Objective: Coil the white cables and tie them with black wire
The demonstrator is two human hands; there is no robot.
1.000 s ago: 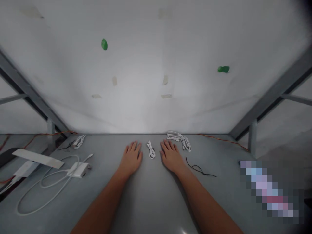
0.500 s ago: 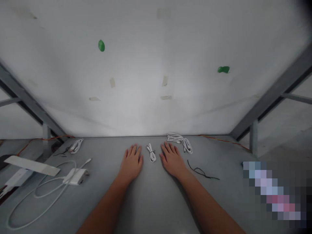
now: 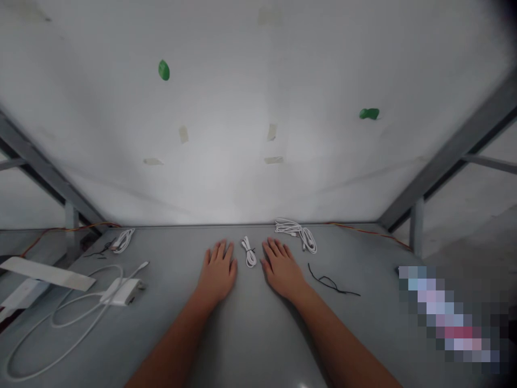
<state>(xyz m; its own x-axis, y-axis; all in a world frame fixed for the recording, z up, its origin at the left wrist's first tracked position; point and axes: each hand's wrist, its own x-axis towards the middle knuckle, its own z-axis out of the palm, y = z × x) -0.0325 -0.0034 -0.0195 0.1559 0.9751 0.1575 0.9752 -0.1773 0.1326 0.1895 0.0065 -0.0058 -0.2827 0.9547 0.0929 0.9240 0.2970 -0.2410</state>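
My left hand [image 3: 218,270] lies flat on the grey table [image 3: 250,334], palm down, fingers stretched out and holding nothing. My right hand [image 3: 280,268] lies flat the same way a little to the right. Between them rests a small bundled white cable [image 3: 249,251] tied with a dark twist tie, touching neither hand. Just beyond my right fingers is a looser heap of white cables [image 3: 298,234].
A thin black wire tie [image 3: 332,282] lies right of my right wrist. At the left are a white power adapter [image 3: 119,291] with a long looped white cord, another small cable bundle [image 3: 122,240] and a flat white strip [image 3: 44,271]. A white wall stands behind the table.
Both hands stay flat in place. The view has shifted slightly, so the items at the left sit a little further left in the picture.
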